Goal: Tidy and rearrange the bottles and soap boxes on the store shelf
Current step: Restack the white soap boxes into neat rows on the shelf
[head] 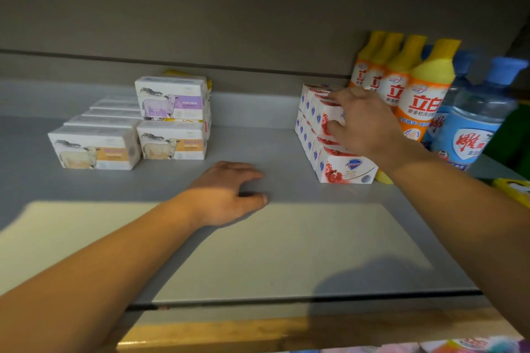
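Front edge of the shelf [286, 252] is what's closest, grey with a pale lit patch across it. Left hand [229, 195] is resting flat-ish on the shelf about midway back, fingers loosely spread and relaxed, not holding anything.

Right hand [361, 123] is up at the red and white soap boxes [347, 167] toward the right end of the shelf. They're stacked two high in a row running back toward the rear wall, and the hand grips the front box of the upper layer, thumb on its front face and fingers curled over the top.

Just beside those, at the right end, stand orange bottles with yellow caps [421, 94] in a row, and right of them blue bottles with blue caps [473, 123], all upright. A small yellow thing peeks out at the foot of the soap stack, can't tell what it is.

Over toward the left end are the sheep soap boxes [97, 149]: a row on the shelf running back, and next to it a stack [172, 117] with a purple-label box on an orange-label one.
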`<state>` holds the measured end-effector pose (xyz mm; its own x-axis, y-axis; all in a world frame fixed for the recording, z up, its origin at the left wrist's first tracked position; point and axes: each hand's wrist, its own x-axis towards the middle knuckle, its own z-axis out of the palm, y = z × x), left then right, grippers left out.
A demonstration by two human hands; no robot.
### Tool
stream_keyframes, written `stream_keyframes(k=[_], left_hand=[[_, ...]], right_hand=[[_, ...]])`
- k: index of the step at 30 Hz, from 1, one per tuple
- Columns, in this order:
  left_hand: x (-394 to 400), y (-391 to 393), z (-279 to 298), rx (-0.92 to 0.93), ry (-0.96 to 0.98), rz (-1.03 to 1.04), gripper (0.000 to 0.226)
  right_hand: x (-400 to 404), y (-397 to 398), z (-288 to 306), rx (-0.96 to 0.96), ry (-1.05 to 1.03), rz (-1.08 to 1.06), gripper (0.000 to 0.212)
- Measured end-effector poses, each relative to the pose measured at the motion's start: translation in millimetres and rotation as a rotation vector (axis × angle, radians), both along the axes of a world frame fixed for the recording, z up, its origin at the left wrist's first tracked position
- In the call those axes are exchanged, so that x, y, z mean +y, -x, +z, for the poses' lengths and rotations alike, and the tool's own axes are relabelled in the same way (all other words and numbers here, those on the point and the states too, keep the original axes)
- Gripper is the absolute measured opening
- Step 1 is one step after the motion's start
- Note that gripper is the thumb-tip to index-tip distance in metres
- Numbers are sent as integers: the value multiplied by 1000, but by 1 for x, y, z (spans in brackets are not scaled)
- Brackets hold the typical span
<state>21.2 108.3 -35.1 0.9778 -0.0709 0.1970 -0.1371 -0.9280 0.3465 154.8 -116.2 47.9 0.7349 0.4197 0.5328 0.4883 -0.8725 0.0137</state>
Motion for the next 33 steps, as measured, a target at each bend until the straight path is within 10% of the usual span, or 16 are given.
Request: stream_keyframes(k=[12, 18, 33], left_hand=[[52, 12, 38, -369, 563, 374, 9], [97, 16, 46, -591, 698, 641, 11], [92, 12, 38, -582, 710, 606, 14]], right_hand=[[114, 44, -28, 186, -374, 447, 25], [181, 43, -54, 324, -304, 504, 50], [172, 46, -65, 611, -669, 439, 32]])
